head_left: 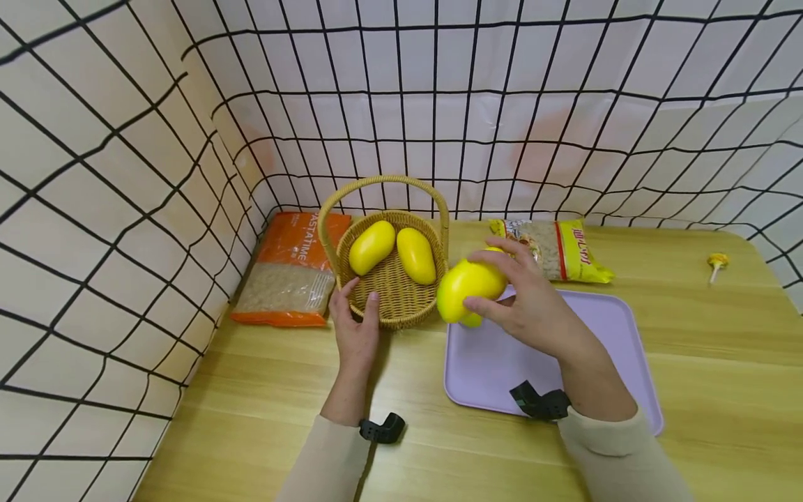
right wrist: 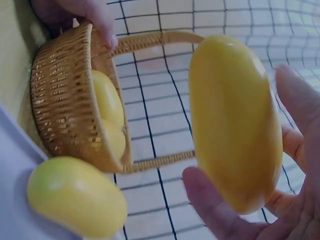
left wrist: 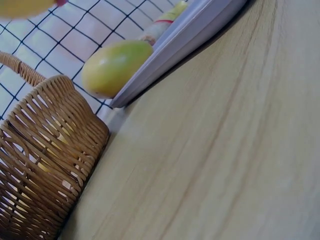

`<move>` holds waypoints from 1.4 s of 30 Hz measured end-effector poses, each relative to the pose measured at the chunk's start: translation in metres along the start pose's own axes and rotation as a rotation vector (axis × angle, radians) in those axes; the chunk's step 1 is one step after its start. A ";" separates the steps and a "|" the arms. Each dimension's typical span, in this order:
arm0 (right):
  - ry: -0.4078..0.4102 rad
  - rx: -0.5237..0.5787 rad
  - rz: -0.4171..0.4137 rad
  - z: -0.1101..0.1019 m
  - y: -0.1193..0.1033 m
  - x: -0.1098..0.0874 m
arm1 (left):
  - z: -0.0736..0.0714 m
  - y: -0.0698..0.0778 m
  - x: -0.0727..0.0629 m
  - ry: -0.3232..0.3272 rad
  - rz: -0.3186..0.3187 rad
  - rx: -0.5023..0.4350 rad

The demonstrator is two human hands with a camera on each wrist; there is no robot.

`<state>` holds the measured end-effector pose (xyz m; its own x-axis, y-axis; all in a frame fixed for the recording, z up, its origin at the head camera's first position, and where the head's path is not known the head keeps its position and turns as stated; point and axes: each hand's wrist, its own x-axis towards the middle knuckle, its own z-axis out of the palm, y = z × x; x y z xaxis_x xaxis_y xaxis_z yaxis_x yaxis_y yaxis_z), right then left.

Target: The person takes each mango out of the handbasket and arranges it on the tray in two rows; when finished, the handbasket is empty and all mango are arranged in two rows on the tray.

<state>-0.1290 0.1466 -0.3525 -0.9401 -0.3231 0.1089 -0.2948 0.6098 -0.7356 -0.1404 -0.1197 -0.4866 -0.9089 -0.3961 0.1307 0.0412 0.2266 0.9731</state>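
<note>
My right hand (head_left: 527, 307) grips a yellow mango (head_left: 467, 286) between thumb and fingers, held up over the left end of a lilac tray (head_left: 611, 335). In the right wrist view this mango (right wrist: 235, 125) hangs clear beside the wicker basket (right wrist: 60, 95). My left hand (head_left: 357, 335) holds the near left rim of the basket (head_left: 401, 322), thumb on the inner side. Two mangoes (head_left: 373, 247) lie inside it. Another mango (left wrist: 117, 67), greenish at one end, rests on the tray's edge in the left wrist view, mostly hidden from the head camera.
An orange pasta bag (head_left: 282, 272) lies left of the basket, partly behind it. Behind the tray is a yellow-ended packet (head_left: 552, 247). A lollipop (head_left: 717, 263) lies at the far right. Black grid netting (head_left: 414, 90) covers the walls at the back and left.
</note>
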 end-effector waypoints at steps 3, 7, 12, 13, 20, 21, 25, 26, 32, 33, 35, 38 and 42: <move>0.011 0.035 0.014 -0.008 0.013 -0.014 | -0.001 0.001 -0.001 -0.004 -0.020 0.004; 0.035 0.038 0.069 -0.023 0.032 -0.027 | -0.001 0.000 -0.001 -0.007 -0.035 0.011; 0.091 0.023 0.243 -0.037 0.063 -0.039 | 0.000 -0.001 0.000 -0.008 -0.035 0.009; 0.109 0.025 0.277 -0.039 0.070 -0.040 | 0.000 -0.001 0.000 -0.006 -0.032 0.012; 0.169 0.106 0.467 -0.055 0.113 -0.045 | -0.001 -0.001 0.000 -0.002 -0.004 0.017; 0.165 0.104 0.478 -0.057 0.119 -0.046 | -0.001 -0.001 0.000 -0.002 -0.004 0.015; 0.137 0.084 0.509 -0.060 0.138 -0.048 | -0.001 0.000 0.000 0.003 -0.001 0.010; 0.134 0.086 0.519 -0.061 0.142 -0.048 | -0.001 0.001 0.000 0.005 0.001 0.011; 0.144 0.089 0.571 -0.059 0.157 -0.051 | -0.001 0.001 -0.001 0.006 0.002 0.006; 0.144 0.091 0.572 -0.059 0.158 -0.051 | -0.001 0.001 -0.001 0.005 0.001 0.006; 0.141 0.085 0.569 -0.057 0.161 -0.051 | -0.001 0.001 -0.001 0.005 -0.002 0.008; 0.138 0.084 0.568 -0.054 0.164 -0.050 | 0.000 0.000 0.000 0.001 0.000 0.013; 0.142 0.093 0.586 -0.051 0.163 -0.049 | 0.001 -0.001 0.000 -0.003 0.003 0.015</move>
<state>-0.1396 0.2992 -0.4438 -0.9568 0.1509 -0.2485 0.2889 0.5893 -0.7544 -0.1408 -0.1194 -0.4881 -0.9099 -0.3928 0.1334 0.0382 0.2408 0.9698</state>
